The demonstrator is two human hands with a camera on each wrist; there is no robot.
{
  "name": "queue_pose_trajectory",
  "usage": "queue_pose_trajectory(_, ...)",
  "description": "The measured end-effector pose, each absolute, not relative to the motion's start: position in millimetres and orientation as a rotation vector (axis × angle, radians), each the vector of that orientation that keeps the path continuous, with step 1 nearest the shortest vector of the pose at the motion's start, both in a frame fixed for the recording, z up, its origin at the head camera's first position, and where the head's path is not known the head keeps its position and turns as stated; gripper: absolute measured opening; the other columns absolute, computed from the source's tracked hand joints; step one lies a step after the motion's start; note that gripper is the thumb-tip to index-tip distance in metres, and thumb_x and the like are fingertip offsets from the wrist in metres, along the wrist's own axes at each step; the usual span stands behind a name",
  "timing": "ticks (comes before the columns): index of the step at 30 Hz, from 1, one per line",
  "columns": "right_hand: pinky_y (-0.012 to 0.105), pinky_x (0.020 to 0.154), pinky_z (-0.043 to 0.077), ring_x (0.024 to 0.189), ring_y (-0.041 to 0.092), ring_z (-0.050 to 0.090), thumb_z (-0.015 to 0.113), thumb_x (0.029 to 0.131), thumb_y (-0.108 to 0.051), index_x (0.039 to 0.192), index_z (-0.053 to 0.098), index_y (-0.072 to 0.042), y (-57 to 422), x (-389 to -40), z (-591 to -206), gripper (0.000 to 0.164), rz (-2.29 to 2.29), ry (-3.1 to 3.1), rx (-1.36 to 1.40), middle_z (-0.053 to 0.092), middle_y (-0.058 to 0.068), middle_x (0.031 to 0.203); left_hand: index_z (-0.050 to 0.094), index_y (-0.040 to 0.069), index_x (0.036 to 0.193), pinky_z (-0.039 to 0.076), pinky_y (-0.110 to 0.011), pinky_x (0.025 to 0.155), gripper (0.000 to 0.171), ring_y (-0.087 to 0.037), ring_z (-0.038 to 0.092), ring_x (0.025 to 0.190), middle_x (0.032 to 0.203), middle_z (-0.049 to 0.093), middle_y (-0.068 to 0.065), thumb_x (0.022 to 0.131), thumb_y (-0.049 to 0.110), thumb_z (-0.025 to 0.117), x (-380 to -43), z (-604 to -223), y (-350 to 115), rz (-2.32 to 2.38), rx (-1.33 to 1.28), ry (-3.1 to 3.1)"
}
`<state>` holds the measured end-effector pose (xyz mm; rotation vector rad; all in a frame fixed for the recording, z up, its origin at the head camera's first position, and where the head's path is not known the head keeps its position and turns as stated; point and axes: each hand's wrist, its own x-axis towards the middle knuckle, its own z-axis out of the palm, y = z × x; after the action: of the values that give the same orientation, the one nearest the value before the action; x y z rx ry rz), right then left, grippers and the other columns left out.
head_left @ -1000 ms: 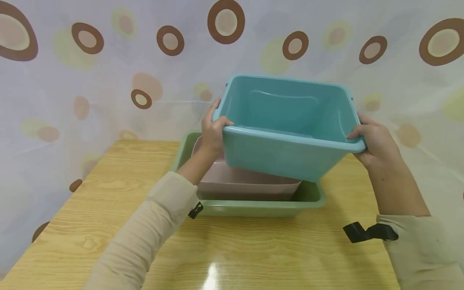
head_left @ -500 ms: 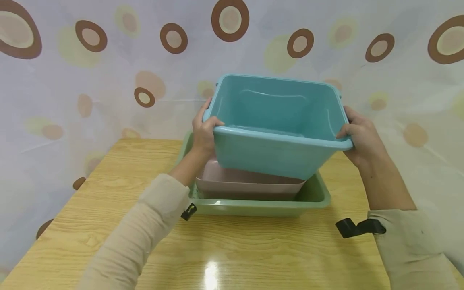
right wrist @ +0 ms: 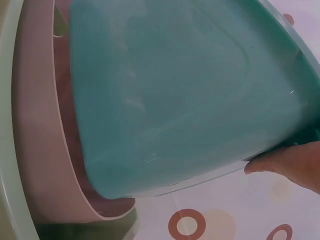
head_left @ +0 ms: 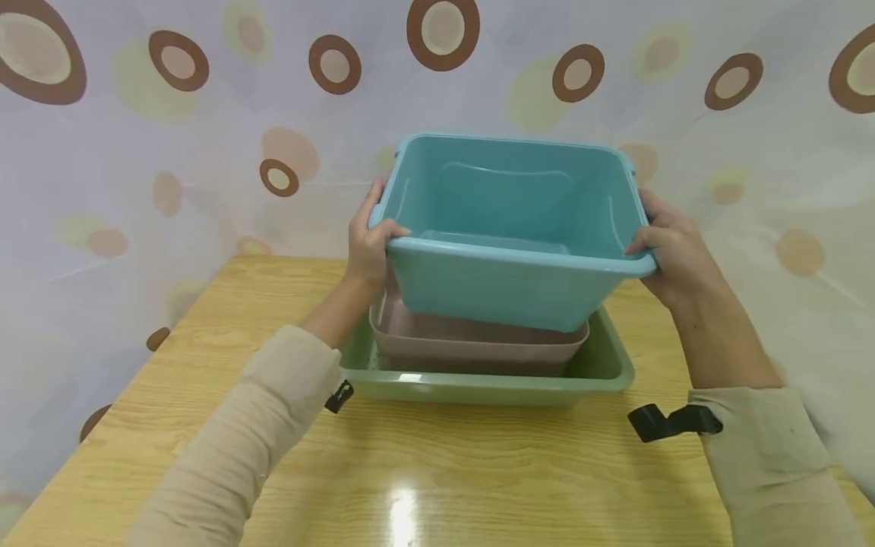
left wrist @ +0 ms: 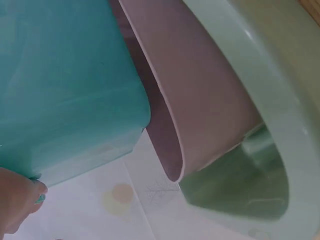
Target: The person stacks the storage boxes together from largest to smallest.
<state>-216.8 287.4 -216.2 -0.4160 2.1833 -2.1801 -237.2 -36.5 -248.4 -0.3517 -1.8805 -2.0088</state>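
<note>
A blue rectangular plastic bin (head_left: 506,285) hangs slightly tilted, its lower edge overlapping a pink bin (head_left: 478,353) in the head view. My left hand (head_left: 369,247) grips its left rim, thumb over the front corner. At the right end my right hand (head_left: 673,247) holds the rim the same way. The pink bin sits inside a wider green basin (head_left: 492,387) on the table. From the left wrist, the blue bin's bottom corner (left wrist: 135,110) shows right by the pink rim. In the right wrist view, fingers (right wrist: 290,165) curl up against the blue bin's underside near its rim.
The wooden table (head_left: 437,456) extends in front and to the left of the basin. A curtain with brown ringed spots (head_left: 205,137) hangs close behind. Black straps (head_left: 673,420) dangle from both sleeves.
Both hands have carried the blue bin to the left over the pink bin, from the right side toward the middle. The camera view has shifted slightly. Both grips stay the same.
</note>
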Motion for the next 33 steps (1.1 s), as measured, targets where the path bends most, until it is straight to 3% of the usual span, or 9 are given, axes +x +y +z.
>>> queue_pose_trajectory(4,0.035,0.113,0.023,0.142,0.027,0.007,0.024,0.072,0.018,0.15,0.003,-0.016,283.2,-219.6,-219.1,0.088,-2.192,2.153,-0.431,0.002,0.005,0.158,0.024,0.005,0.147,0.027,-0.038,0.114,0.084,-0.021,0.026,0.139,0.154,0.024,-0.007,0.065,0.007,0.045,-237.3,-250.8,-41.7,-1.995,-0.374,-1.9)
queue_pose_trajectory(7,0.033,0.11,0.026,0.141,0.027,0.009,0.025,0.072,0.017,0.15,0.003,-0.015,281.3,-220.8,-220.6,0.087,-2.194,2.142,-0.427,0.003,0.006,0.158,0.026,0.006,0.146,0.03,-0.04,0.112,0.083,-0.023,0.03,0.137,0.153,0.026,-0.009,0.065,0.007,0.045,-237.6,-251.6,-44.3,-1.991,-0.374,-1.907)
queue_pose_trajectory(16,0.041,0.117,0.012,0.143,0.025,0.005,0.026,0.073,0.017,0.15,0.001,-0.016,276.2,-223.8,-220.8,0.088,-2.19,2.133,-0.382,0.0,0.003,0.158,0.024,0.003,0.146,0.029,-0.041,0.112,0.083,-0.025,0.028,0.138,0.154,0.023,-0.011,0.066,0.005,0.045,-236.5,-253.2,-49.8,-1.994,-0.42,-1.904)
queue_pose_trajectory(20,0.04,0.115,0.017,0.143,0.026,0.007,0.026,0.074,0.016,0.15,0.001,-0.017,278.1,-225.3,-225.1,0.087,-2.157,2.138,-0.362,0.001,0.004,0.158,0.022,0.002,0.146,0.029,-0.04,0.113,0.083,-0.025,0.026,0.139,0.155,0.02,-0.012,0.067,0.003,0.045,-236.2,-254.9,-49.9,-2.003,-0.416,-1.93)
queue_pose_trajectory(25,0.028,0.108,0.03,0.142,0.026,0.007,0.025,0.075,0.016,0.15,-0.001,-0.014,281.3,-228.8,-233.9,0.085,-2.157,2.102,-0.395,-0.001,0.007,0.158,0.023,0.004,0.147,0.03,-0.04,0.112,0.082,-0.026,0.028,0.138,0.155,0.019,-0.012,0.067,0.002,0.045,-234.7,-257.7,-48.8,-2.01,-0.376,-1.966)
queue_pose_trajectory(30,0.018,0.089,0.041,0.135,0.026,0.02,0.025,0.073,0.016,0.15,0.002,-0.009,282.4,-232.6,-242.8,0.084,-2.186,2.079,-0.418,0.005,0.013,0.156,0.024,0.004,0.146,0.028,-0.039,0.113,0.082,-0.025,0.026,0.139,0.155,0.019,-0.012,0.068,0.002,0.046,-234.5,-262.6,-49.0,-1.966,-0.329,-2.022)
queue_pose_trajectory(33,0.02,0.088,0.041,0.126,0.023,0.028,0.026,0.073,0.016,0.15,0.005,-0.006,282.0,-233.8,-248.2,0.082,-2.178,2.098,-0.393,0.011,0.015,0.153,0.023,0.006,0.147,0.027,-0.04,0.113,0.081,-0.025,0.026,0.139,0.155,0.019,-0.01,0.07,0.004,0.046,-233.7,-267.1,-50.0,-1.952,-0.297,-2.074)
